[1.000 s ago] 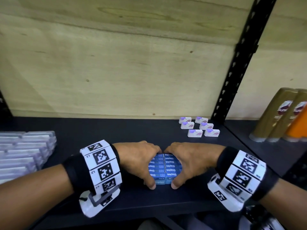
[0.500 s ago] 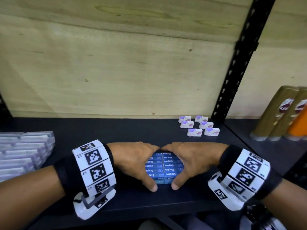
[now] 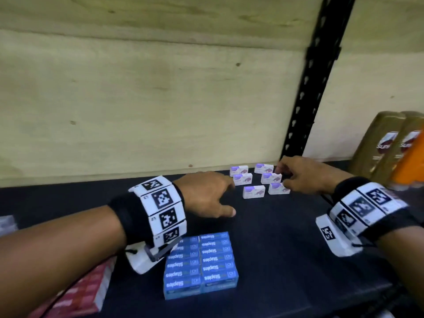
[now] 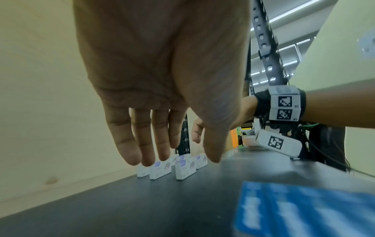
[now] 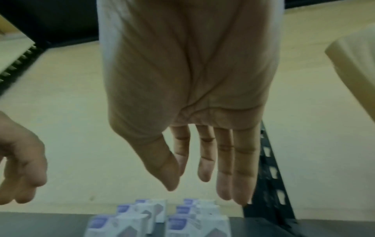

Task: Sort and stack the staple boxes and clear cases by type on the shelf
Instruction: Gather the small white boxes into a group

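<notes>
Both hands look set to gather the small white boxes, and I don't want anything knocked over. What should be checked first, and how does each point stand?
1. Left hand free: ok, fingers extended, holding nothing.
2. Right hand free: ok in the right wrist view.
3. White boxes upright in two rows: ok.
4. Hands flank the white boxes on both sides: ok.
5. Blue staple boxes squared up, clear of the hands: ok.
6. Contact with the white boxes: cannot tell.

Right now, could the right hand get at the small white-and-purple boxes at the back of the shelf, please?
Probably yes: the right hand hangs open beside the small white-and-purple boxes, with nothing between them; the left hand approaches from the other side.
</notes>
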Demonstrator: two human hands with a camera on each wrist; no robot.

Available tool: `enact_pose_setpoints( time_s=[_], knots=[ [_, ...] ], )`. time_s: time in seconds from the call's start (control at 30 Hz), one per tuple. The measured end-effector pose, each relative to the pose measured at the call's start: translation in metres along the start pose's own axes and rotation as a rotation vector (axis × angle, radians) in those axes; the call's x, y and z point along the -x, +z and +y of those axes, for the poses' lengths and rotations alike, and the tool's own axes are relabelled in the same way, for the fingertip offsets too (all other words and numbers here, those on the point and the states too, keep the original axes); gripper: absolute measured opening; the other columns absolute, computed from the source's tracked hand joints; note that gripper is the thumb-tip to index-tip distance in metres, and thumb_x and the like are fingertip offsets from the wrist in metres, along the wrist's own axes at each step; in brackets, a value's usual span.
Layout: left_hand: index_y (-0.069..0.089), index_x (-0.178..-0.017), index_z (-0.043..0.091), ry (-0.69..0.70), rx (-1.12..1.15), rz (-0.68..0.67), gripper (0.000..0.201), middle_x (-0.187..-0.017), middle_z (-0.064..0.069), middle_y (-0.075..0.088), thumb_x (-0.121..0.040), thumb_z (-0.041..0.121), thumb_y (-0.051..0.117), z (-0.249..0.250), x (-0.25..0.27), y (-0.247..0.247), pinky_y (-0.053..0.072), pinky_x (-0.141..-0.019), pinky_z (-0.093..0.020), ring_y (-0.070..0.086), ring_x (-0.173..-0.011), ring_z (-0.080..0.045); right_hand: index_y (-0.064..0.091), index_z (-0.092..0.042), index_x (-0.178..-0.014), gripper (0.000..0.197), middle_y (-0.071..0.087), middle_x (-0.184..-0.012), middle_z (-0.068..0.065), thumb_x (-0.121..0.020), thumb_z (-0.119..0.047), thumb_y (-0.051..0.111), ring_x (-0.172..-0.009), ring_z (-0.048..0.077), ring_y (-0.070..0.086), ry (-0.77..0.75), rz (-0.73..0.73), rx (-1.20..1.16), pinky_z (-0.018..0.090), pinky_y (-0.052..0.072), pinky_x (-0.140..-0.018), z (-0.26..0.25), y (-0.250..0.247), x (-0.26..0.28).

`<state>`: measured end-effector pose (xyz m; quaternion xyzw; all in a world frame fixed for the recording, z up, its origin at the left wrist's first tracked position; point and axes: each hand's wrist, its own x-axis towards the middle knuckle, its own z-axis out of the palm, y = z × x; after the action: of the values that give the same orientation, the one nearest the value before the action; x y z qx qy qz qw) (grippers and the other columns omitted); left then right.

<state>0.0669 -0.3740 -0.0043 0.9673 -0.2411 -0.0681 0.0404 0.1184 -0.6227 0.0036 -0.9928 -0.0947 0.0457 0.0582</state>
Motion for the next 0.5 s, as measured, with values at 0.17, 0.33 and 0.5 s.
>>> enact_pose_setpoints(
  time_s=[0.17,0.33,0.5],
  knots=[
    [0.047,-0.133,0.022,0.003,-0.150,0.009,0.058,-0.125,0.001,0.059,-0.086,0.053,0.061,0.016,-0.059,-0.004,0.049,-0.084,-0.035,0.058,-0.109,-0.025,0.058,-0.027,-0.121,0.034,0.058,-0.125,-0.002,-0.089,-0.017,0.062,-0.110,0.017,0.056,0.048,-0.095,0.090,0.023,0.042,-0.085,0.013,0.005,-0.020],
    [0.063,-0.115,0.017,0.020,-0.206,-0.058,0.036,-0.110,-0.004,0.063,-0.088,0.040,0.064,0.027,-0.094,-0.004,0.048,-0.071,-0.030,0.062,-0.095,-0.025,0.063,-0.025,-0.120,0.034,0.060,-0.127,-0.002,-0.087,-0.019,0.070,-0.113,0.018,0.058,0.059,-0.149,0.120,0.023,0.039,-0.082,0.014,0.010,-0.031],
    [0.067,-0.106,0.010,0.052,-0.180,-0.080,0.022,-0.106,-0.007,0.065,-0.087,0.022,0.067,0.036,-0.103,-0.004,0.043,-0.064,-0.026,0.064,-0.092,-0.025,0.066,-0.022,-0.106,0.024,0.065,-0.116,0.001,-0.084,-0.026,0.074,-0.102,0.020,0.061,0.070,-0.152,0.155,0.028,0.047,-0.081,0.011,0.008,-0.031]
  ],
)
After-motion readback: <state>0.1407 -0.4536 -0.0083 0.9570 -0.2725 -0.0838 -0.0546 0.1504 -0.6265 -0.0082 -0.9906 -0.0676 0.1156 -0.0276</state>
